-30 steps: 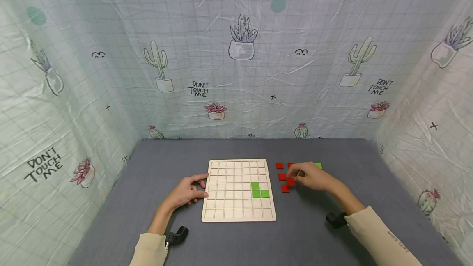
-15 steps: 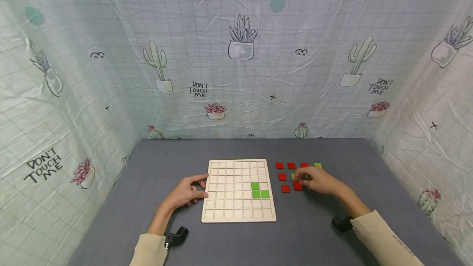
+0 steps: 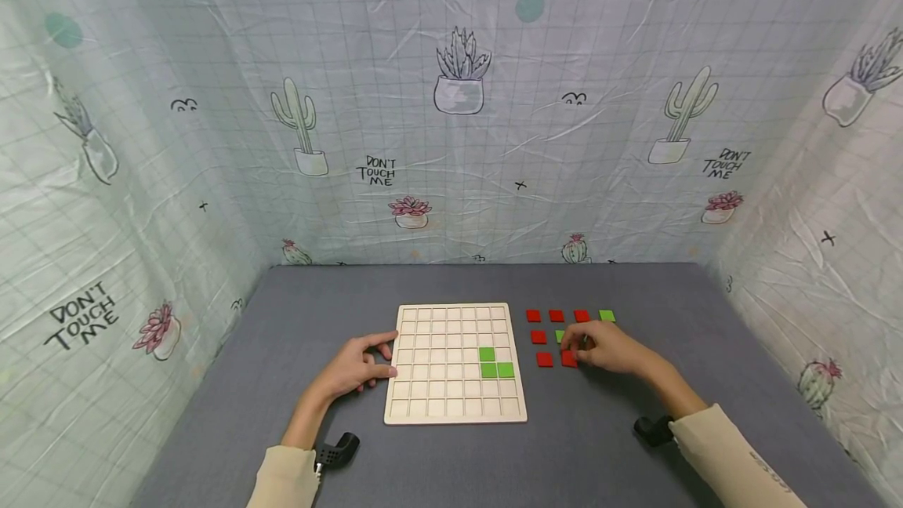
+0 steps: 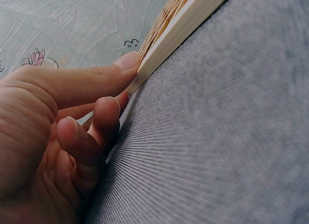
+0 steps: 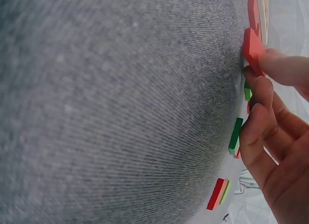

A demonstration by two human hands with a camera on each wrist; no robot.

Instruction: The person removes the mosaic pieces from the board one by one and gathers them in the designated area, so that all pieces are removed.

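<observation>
A pale wooden grid board (image 3: 435,375) lies on the grey table, with green square tiles (image 3: 488,370) in three of its cells. My left hand (image 3: 355,365) touches the board's left edge with thumb and index fingertips set apart; in the left wrist view the thumb (image 4: 91,84) lies against the side and the other fingers bend loosely below. Right of the board, my right hand (image 3: 607,346) pinches a red square tile (image 3: 569,359) between thumb and fingertips. The right wrist view has this red tile (image 5: 253,50) low at the table surface.
Several red tiles (image 3: 539,337) lie in spaced rows between the board and my right hand. A green tile (image 3: 607,316) lies at the back right; another green tile (image 3: 560,335) is partly hidden by the fingers. A patterned curtain (image 3: 494,139) encloses the table behind and at both sides.
My right hand has shifted right and nearer with the red tile, which now sits apart from the neighbouring red tile, in its row. The left hand and board have stayed still.
</observation>
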